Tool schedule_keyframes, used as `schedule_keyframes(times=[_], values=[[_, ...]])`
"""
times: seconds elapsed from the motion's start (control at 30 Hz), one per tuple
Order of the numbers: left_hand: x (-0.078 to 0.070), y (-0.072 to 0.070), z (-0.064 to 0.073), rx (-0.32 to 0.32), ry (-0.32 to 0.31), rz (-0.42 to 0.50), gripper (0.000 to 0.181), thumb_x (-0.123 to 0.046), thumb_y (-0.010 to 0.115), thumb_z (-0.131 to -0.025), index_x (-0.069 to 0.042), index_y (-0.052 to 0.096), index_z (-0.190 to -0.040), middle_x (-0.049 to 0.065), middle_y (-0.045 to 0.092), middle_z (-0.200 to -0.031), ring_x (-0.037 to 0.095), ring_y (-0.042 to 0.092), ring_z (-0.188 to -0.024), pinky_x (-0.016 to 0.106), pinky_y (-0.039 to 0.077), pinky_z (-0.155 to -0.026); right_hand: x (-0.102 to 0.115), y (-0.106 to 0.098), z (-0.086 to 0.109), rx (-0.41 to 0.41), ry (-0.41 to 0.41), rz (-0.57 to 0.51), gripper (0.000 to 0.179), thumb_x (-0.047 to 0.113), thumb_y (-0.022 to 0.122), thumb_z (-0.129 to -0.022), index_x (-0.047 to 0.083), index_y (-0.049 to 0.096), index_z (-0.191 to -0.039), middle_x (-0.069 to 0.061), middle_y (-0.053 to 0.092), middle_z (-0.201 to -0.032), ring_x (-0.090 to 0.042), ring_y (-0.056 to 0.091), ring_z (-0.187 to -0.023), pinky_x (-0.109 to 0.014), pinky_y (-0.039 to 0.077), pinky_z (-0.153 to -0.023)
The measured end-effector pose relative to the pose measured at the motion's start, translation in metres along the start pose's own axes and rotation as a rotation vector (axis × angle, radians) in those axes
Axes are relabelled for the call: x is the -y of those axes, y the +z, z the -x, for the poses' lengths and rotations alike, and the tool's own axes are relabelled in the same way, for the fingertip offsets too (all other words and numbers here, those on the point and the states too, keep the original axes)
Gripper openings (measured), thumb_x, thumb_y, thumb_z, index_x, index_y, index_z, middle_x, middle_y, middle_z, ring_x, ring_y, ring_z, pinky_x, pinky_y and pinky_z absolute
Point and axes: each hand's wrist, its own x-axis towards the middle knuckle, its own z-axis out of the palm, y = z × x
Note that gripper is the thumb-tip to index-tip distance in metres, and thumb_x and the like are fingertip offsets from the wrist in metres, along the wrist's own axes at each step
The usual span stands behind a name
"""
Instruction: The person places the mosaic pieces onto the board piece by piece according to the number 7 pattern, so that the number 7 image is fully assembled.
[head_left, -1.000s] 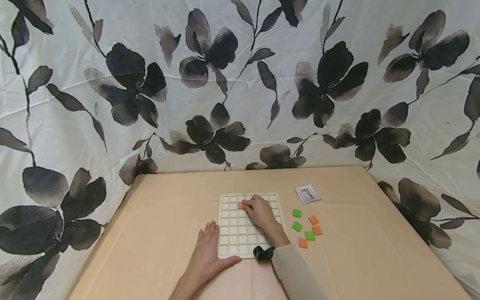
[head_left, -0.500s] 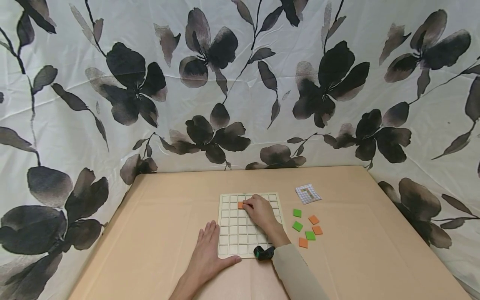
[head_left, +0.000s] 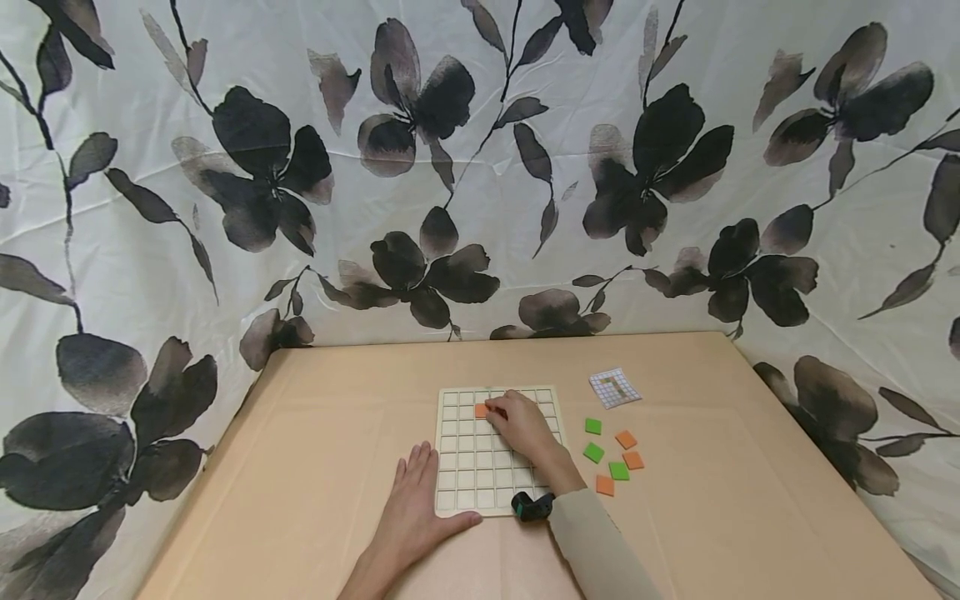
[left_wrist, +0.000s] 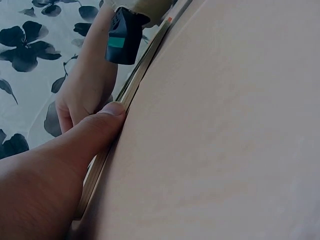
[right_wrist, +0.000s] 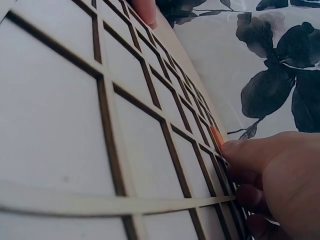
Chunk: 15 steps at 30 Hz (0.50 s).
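On the bench (head_left: pixel 300 467) lies a grid board (head_left: pixel 467 479) of square cells. The left hand (head_left: pixel 415 500) lies with straight fingers along its left edge, thumb at the near edge. The right hand (head_left: pixel 521 425) reaches over the board, its grip pinching an orange tile (head_left: pixel 481 410) at a cell near the far edge. Rightward lie a patterned card (head_left: pixel 615 388), three green tiles (head_left: pixel 619 471) and three loose orange tiles (head_left: pixel 605 485).

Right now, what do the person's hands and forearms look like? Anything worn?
Right hand: ungloved; beige sleeve down to near the wrist, plus a black, boxy wrist camera bearing a green rectangular patch. Left hand: ungloved, no sleeve showing. No cables visible.
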Motion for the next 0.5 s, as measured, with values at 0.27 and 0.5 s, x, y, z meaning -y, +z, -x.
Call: schedule_keyframes(times=[0.27, 0.5], values=[[0.002, -0.002, 0.002, 0.010, 0.001, 0.010, 0.123, -0.078, 0.070, -0.070, 0.010, 0.037, -0.149, 0.026, 0.034, -0.159, 0.039, 0.026, -0.153, 0.054, 0.019, -0.127, 0.006, -0.004, 0.004, 0.062, 0.003, 0.024, 0.029, 0.025, 0.067, -0.097, 0.014, 0.073, -0.123, 0.002, 0.062, -0.095, -0.009, 0.048, -0.076, -0.022, 0.044, -0.067], [0.002, -0.003, 0.003, 0.010, 0.008, 0.004, 0.124, -0.079, 0.070, -0.070, 0.010, 0.037, -0.149, 0.027, 0.034, -0.159, 0.039, 0.027, -0.152, 0.054, 0.019, -0.127, 0.012, -0.012, 0.009, 0.093, -0.011, 0.032, 0.029, 0.023, 0.066, -0.098, 0.012, 0.072, -0.124, 0.003, 0.060, -0.092, -0.010, 0.047, -0.077, -0.023, 0.043, -0.068]])
